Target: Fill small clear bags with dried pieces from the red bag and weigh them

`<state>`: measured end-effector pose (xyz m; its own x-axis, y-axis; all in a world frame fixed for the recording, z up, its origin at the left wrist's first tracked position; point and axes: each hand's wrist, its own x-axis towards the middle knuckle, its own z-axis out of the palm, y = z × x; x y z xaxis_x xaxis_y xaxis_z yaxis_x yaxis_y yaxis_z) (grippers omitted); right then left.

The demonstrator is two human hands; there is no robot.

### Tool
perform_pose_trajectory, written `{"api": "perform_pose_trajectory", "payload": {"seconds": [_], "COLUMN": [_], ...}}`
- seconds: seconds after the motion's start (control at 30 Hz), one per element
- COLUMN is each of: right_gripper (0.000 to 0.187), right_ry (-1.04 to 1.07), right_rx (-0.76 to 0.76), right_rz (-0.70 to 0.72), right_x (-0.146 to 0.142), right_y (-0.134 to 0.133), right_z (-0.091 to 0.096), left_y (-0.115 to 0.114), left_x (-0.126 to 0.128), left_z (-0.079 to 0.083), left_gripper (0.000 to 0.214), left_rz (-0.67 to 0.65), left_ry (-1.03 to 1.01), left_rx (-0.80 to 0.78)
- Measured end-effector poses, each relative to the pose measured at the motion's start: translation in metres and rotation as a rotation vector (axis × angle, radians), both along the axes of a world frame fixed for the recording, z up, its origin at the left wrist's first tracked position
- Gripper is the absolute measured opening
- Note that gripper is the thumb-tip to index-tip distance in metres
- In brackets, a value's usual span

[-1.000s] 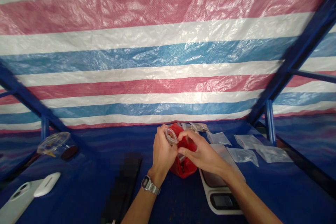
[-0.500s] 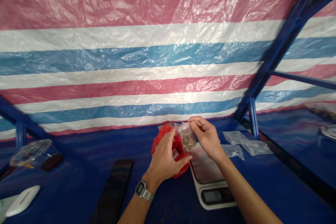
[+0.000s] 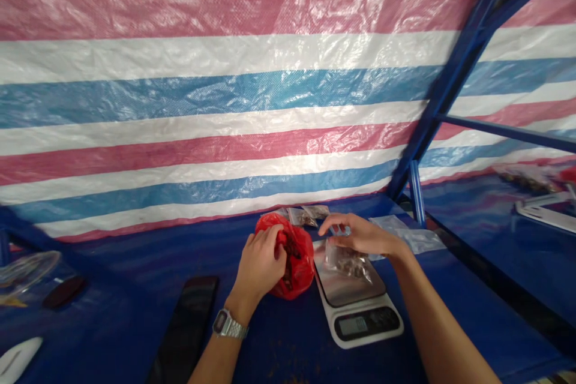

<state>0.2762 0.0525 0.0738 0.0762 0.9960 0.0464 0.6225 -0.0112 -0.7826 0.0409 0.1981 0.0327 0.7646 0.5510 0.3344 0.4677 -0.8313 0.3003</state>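
My left hand is closed at the left rim of a red plastic bag, its fingertips curled over into the mouth. Brown bits show inside the bag. On the metal plate of a white kitchen scale lies a small clear zip bag with brownish contents. Just above it, my right hand has thumb and fingers apart. The scale's display is lit, but its digits are too blurred to read.
Small filled bags lie behind the red bag. Clear flat bags are right of the scale. A black phone-like slab lies at left, near a clear plastic container. A blue metal frame and striped sheet stand behind.
My right hand has lowered the small zip bag onto the scale and let go of it. My left hand has gone from spread fingers around the red bag to gripping its rim.
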Motion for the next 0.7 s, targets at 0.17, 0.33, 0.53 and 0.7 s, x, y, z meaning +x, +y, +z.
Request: {"api": "perform_pose_trajectory", "payload": {"seconds": [0.17,0.33,0.53,0.7], "right_gripper": [0.028,0.026,0.027,0.027], "right_ry": [0.005,0.023,0.085,0.057], "right_rx": [0.184,0.372,0.415,0.273], "right_rz": [-0.174,-0.401,-0.424,-0.304], "right_x": [0.003,0.011,0.009,0.002], "right_y": [0.005,0.007,0.003,-0.002], "right_z": [-0.005,-0.009,-0.001,0.007], "left_y": [0.002,0.004,0.008,0.006], "left_x": [0.001,-0.001,-0.011,-0.014], "left_z": [0.002,0.005,0.009,0.005], "left_gripper": [0.023,0.018,0.040,0.036], "left_rz": [0.100,0.249,0.202,0.107], "left_ry": [0.027,-0.073,-0.415,-0.522], "left_rx": [-0.047,-0.050,0.087,0.144]}}
